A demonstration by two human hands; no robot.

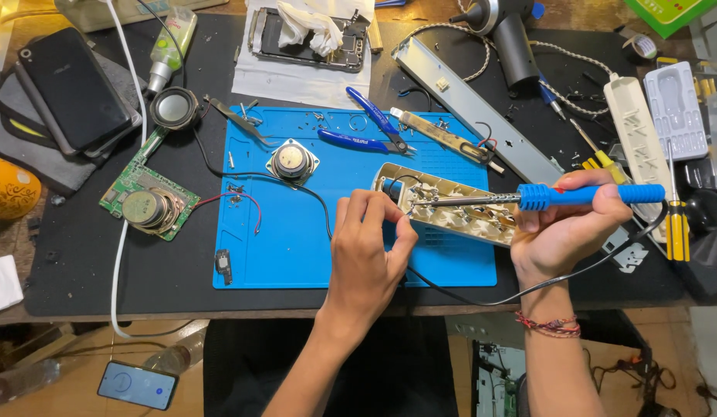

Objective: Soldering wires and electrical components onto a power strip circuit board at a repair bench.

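Left hand point(370, 247): fingers pinched together at the near left corner of the opened power strip point(451, 208), seemingly on a thin wire or solder strand; what lies between the fingertips is too small to tell.

Right hand point(571, 228): closed around the blue handle of a soldering iron point(528, 198), its shaft lying level and pointing left, tip down among the metal contacts just beyond the left fingertips. A black cord trails from the handle back under the right wrist.

Opened power strip: cream shell, tilted, lying between the two hands on the right part of the blue work mat point(297, 255), inner brass strips exposed.

Step in hand, as I judge it: soldering a lead to a contact inside the strip. The next move calls for a steady tip on the joint and the left fingers kept clear of the hot shaft.

Just beyond the hands: blue-handled cutters point(366, 131), a small round speaker point(291, 162) on a black lead.

Left of the left hand: a green circuit board point(146, 205) with a second speaker, off the mat.

Right of the right hand: yellow-handled screwdrivers point(676, 232), a white power strip cover point(640, 139).

Farthest: a disassembled phone point(304, 38) on white paper, a black phone point(73, 85) far left.
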